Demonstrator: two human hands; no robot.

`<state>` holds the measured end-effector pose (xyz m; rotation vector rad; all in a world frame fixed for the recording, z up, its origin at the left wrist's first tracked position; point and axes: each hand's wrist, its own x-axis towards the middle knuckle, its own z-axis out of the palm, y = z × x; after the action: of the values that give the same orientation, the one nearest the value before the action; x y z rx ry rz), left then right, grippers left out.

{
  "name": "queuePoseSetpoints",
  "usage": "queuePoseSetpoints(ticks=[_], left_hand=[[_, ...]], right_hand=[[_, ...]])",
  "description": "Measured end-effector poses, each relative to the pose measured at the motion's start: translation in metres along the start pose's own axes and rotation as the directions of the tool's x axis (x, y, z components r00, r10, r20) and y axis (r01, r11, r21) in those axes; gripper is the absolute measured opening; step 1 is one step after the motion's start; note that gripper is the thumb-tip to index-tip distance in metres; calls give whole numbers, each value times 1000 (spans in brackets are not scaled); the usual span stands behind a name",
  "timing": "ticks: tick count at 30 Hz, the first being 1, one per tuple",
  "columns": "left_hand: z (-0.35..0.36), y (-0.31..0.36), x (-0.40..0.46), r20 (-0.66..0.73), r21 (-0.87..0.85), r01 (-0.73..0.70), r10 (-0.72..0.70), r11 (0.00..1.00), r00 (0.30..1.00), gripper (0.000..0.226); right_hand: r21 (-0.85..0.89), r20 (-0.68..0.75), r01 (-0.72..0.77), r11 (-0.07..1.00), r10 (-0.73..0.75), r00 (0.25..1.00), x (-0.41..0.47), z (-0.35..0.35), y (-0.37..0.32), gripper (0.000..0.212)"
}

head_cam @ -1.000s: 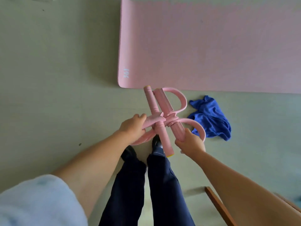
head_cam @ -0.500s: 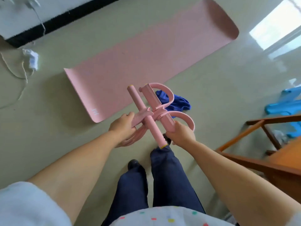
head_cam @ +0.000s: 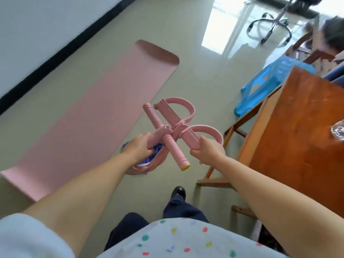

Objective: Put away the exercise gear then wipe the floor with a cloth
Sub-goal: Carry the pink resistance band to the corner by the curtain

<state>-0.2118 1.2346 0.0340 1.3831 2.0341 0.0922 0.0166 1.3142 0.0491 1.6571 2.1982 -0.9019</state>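
The fingers of the left hand (head_cam: 138,148) are curled round the pink strap and coiled tubes at the near side of the pink pedal puller (head_cam: 173,127), and a grip is kept there. The fingers of the right hand (head_cam: 207,152) are wrapped round the near end of one pink foot bar, just below the lower loop. The puller is thus held in the air between both hands, above the floor (head_cam: 195,75), with its foam handle bar tilted from upper left to lower right and its yellow end cap pointed toward the person.

Just beneath the left hand, a blue cloth (head_cam: 154,157) is partly seen; most of it is hidden by the hand and the coiled tubes, so it cannot be told whether it is touched. Beyond it, a pink exercise mat (head_cam: 96,116) is spread flat on the floor, running diagonally toward the white wall and its black skirting.

To the right, a brown wooden table (head_cam: 301,127) is found close beside the right forearm, and a clear glass object (head_cam: 338,130) is seen at its edge. Behind the table, a blue plastic stool (head_cam: 264,84) is lying tilted. Farther off, the wheeled base of an office chair (head_cam: 270,30) is visible, blurred. Below the hands, dark trousers and a black shoe (head_cam: 178,191) are seen on the floor.
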Motion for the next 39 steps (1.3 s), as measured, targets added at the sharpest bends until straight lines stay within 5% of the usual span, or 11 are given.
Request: queuePoseSetpoints(ticks=[5, 15, 30, 39], left_hand=[[-32, 81, 68, -50, 68, -93, 97, 993, 994, 32], [-72, 171, 227, 67, 230, -293, 285, 928, 956, 28], [-138, 331, 485, 228, 278, -497, 446, 822, 865, 22], [-177, 457, 664, 150, 227, -435, 410, 871, 900, 21]], right_hand=[[85, -104, -35, 996, 44, 994, 41, -72, 45, 33], [318, -151, -126, 940, 182, 972, 145, -130, 99, 37], [289, -192, -283, 915, 345, 919, 324, -305, 183, 24], [217, -203, -255, 942, 299, 932, 494, -464, 263, 18]])
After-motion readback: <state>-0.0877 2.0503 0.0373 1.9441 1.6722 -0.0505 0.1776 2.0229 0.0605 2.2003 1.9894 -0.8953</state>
